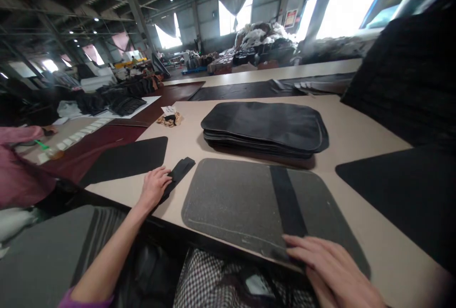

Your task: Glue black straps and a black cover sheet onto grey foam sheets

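Observation:
A grey rounded panel lies flat at the table's near edge. Across its right part runs a black strip, front to back. My right hand is at the near end of this strip, fingers stretched out together over it; the thumb is partly hidden below. To the left of the panel lies a small pile of black strips. My left hand rests on that pile, its fingers curled over the strips and closed on them. Behind the panel sits a thick stack of black rounded panels.
Single black panels lie at left and right on the beige table. A small heap of tan scraps is farther back. Grey sheets stand below at left. A person's pink sleeve shows at far left.

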`<state>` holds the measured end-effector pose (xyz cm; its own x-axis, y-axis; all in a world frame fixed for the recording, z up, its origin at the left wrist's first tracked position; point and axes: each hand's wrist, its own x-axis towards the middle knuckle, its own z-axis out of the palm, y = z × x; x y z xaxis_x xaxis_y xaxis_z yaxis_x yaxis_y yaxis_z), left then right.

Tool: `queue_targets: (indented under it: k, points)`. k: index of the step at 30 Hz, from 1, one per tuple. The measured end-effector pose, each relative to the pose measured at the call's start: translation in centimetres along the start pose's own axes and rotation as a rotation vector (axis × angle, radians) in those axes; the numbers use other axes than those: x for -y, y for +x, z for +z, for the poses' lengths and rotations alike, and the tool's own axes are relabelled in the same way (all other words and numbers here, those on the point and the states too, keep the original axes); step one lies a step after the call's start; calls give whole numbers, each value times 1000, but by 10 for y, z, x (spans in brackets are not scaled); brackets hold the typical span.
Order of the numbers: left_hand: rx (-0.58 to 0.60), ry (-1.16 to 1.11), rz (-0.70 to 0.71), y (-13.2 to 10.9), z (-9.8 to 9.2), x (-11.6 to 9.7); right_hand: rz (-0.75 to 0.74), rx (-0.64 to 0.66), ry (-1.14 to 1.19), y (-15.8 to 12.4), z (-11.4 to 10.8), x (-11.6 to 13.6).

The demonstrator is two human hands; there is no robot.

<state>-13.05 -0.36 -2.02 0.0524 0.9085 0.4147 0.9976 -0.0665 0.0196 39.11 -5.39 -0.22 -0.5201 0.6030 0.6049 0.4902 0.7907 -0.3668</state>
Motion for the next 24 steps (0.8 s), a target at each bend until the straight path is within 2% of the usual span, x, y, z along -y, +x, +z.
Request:
queue_targets:
  k: [3,6,8,9,11,14,16,17,19,20,22,24]
  points:
    - [-58,-22,-18,8,-21,-1,91,27,175,28,8,19]
    - [-204,-63,-20,15,-67,-20,426,176,428,56,14,46]
    - [-302,-104,46,13,-103,-53,635,304,646,75,17,66]
    - [-314,-120,86,9,-119,-74,688,349,767,83,20,76]
    - [-268,-109,241,-5,-143,-120,694,386,988,96,28,92]
    - [-232,-88,588,-32,-152,-180,669,289,1186,105,45,106]
    - [-202,-131,752,-46,-148,-202,726,176,1270,105,54,110]
    - [-180,-182,785,-51,-145,-207,770,123,1305,103,56,110]
    - [-105,-358,738,-52,-141,-206,832,58,1336,100,57,110]
    - [-64,-475,641,-50,-139,-201,843,56,1342,98,56,109]
    - [50,-707,322,-42,-138,-190,814,110,1368,97,53,107]
    - [230,-935,-19,-29,-133,-181,760,216,1420,97,52,105]
